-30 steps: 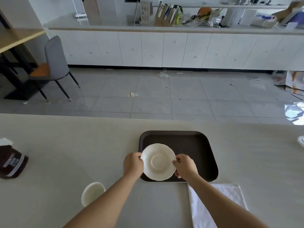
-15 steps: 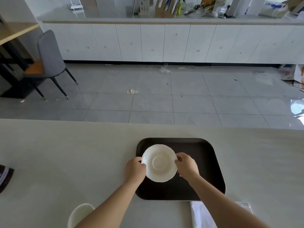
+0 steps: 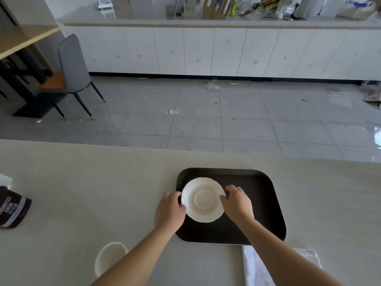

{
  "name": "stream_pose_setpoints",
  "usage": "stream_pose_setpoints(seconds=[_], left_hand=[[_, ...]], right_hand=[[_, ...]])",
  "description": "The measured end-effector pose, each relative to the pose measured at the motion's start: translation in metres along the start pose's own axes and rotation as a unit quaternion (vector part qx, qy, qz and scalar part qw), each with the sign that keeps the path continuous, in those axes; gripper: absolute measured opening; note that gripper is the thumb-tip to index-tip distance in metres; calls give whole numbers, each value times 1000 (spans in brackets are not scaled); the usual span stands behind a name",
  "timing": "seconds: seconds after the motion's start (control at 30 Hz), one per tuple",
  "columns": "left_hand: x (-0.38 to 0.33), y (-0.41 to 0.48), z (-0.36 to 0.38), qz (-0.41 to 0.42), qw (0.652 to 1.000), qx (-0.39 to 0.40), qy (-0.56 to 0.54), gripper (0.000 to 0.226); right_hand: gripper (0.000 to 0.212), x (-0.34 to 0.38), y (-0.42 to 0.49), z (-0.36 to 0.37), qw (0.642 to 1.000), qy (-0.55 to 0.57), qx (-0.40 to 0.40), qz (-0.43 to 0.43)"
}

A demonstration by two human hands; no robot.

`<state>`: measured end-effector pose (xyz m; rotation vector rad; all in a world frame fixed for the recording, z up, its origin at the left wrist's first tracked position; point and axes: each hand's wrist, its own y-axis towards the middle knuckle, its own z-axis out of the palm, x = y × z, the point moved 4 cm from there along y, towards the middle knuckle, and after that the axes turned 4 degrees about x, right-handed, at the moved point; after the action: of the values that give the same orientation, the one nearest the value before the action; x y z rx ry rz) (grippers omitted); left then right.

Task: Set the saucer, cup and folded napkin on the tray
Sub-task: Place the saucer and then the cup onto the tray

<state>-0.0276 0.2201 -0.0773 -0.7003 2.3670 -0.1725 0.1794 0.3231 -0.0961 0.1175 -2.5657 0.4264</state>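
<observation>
A white saucer (image 3: 203, 199) with a wavy rim lies over the left part of a dark brown tray (image 3: 261, 205) on the pale table. My left hand (image 3: 170, 209) grips the saucer's left edge and my right hand (image 3: 237, 203) grips its right edge. Whether the saucer rests on the tray or hovers just above it is unclear. A white cup (image 3: 110, 256) stands on the table near the front left, partly behind my left forearm. A folded white napkin (image 3: 255, 267) lies in front of the tray at the right, partly covered by my right forearm.
A dark brown packet (image 3: 12, 207) lies at the table's left edge. Beyond the table's far edge are a tiled floor, a grey chair (image 3: 70, 73) at the left and white cabinets along the back wall.
Both hands have carried the saucer forward from the tray's near edge to farther in over its left part. The camera view has shifted too.
</observation>
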Motion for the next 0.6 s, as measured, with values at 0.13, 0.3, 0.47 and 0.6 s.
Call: stream_pose_setpoints(seconds=[0.13,0.3,0.47,0.6], left_hand=[[-2,-7,-9,37,997,-11,73,39],[-3,-13,-18,94,971,-44,214,47],[12,-22,-37,129,954,-89,255,54],[37,-35,-63,100,957,-114,246,52]], right_hand=[[32,8,-9,-1,999,-11,-14,-31],[40,20,-20,-2,998,-22,-11,-66],[37,37,-34,0,993,-50,-10,-108],[32,56,-51,5,988,-52,3,-144]])
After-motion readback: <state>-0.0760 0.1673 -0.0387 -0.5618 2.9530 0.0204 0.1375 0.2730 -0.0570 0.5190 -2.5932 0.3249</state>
